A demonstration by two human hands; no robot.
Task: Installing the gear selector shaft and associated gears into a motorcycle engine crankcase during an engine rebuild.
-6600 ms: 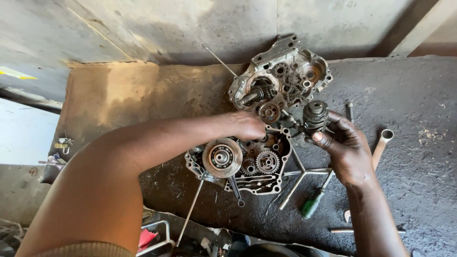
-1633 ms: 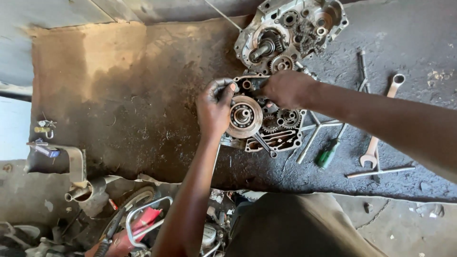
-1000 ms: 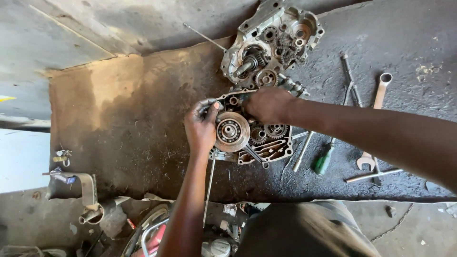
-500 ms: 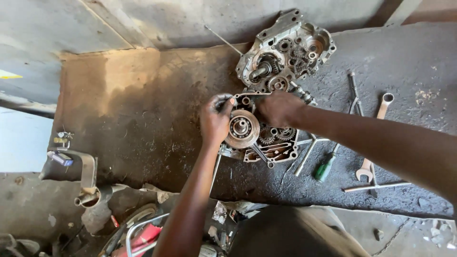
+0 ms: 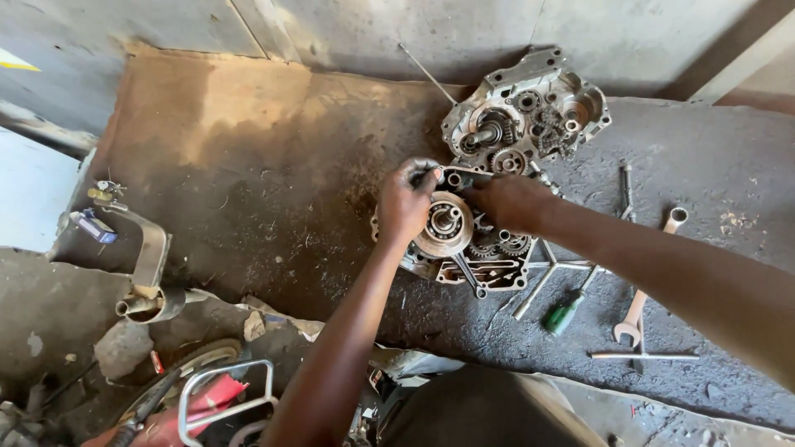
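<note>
A greasy engine case half (image 5: 489,269) with gears and a round flywheel-like disc (image 5: 445,223) lies on a dark mat (image 5: 248,199). My left hand (image 5: 404,201) rests on its left upper edge, fingers curled around a small metal part at the top. My right hand (image 5: 512,201) presses on the case's upper right, fingers closed over parts there. A second open case half (image 5: 530,112) with gears lies just behind, near the wall.
To the right lie a green-handled screwdriver (image 5: 565,313), a cross wrench (image 5: 551,269), a combination spanner (image 5: 650,277) and a thin rod (image 5: 642,356). A bent metal pipe (image 5: 149,273) sits at the left, a red motorcycle part (image 5: 199,406) at the bottom.
Since 6.6 s ago my right hand has put down a gear cluster and come onto the case. Over the last second both hands stay on the case; only the view shifts.
</note>
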